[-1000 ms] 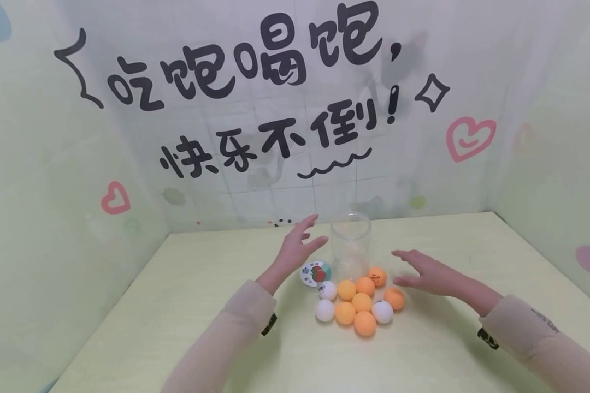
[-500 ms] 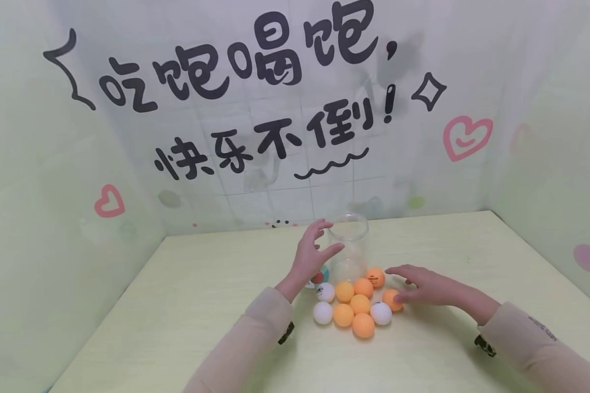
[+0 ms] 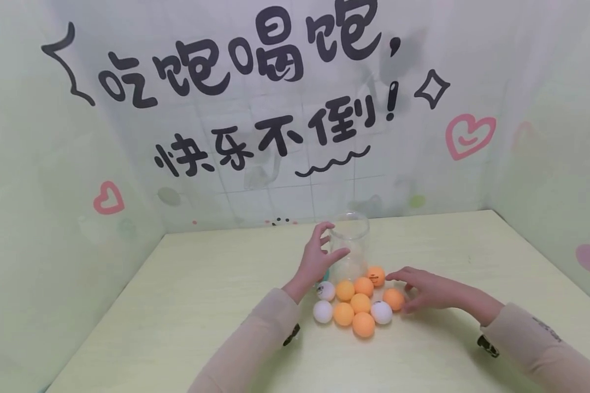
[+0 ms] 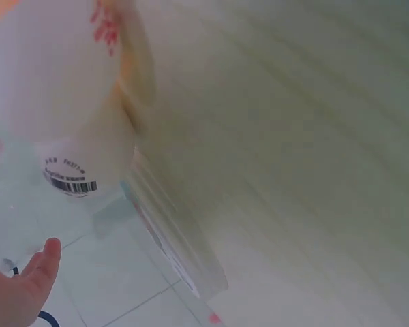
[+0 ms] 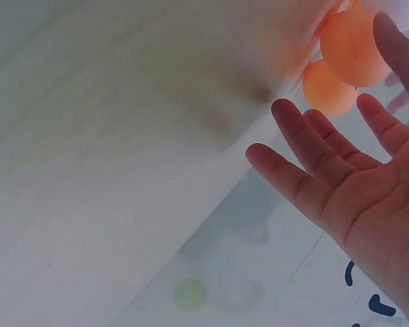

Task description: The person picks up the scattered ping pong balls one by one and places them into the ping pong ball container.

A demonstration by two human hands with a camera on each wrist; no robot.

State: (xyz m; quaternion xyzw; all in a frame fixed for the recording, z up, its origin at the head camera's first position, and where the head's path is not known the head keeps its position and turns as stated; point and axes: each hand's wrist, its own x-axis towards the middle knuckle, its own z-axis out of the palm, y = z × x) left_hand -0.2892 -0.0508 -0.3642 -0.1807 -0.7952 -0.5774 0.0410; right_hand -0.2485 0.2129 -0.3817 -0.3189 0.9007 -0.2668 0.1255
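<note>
A clear plastic jar [image 3: 360, 245] stands upright, its mouth uncovered, behind a cluster of ping-pong balls. My left hand [image 3: 316, 257] is at the jar's left side, thumb extended across its front and fingertips close to the rim. Partly hidden behind that hand is a round lid [image 4: 174, 238], lying flat on the table. My right hand [image 3: 430, 289] hovers at the cluster's right side with loosely spread fingers, holding nothing. Nearest to it are an orange ball with dark print [image 3: 376, 276] and another orange ball [image 3: 393, 299]. A white ball [image 3: 382, 313] sits just left of the latter.
Several more orange balls [image 3: 360, 303] and two white balls [image 3: 323, 311] lie together on the pale wooden table [image 3: 201, 305]. A printed curtain [image 3: 255, 202] with black lettering closes off the back, and similar panels stand at both sides.
My left hand has moved right to the jar, covering most of the lid. My right hand has come lower and closer to the orange balls. The balls and jar stay put.
</note>
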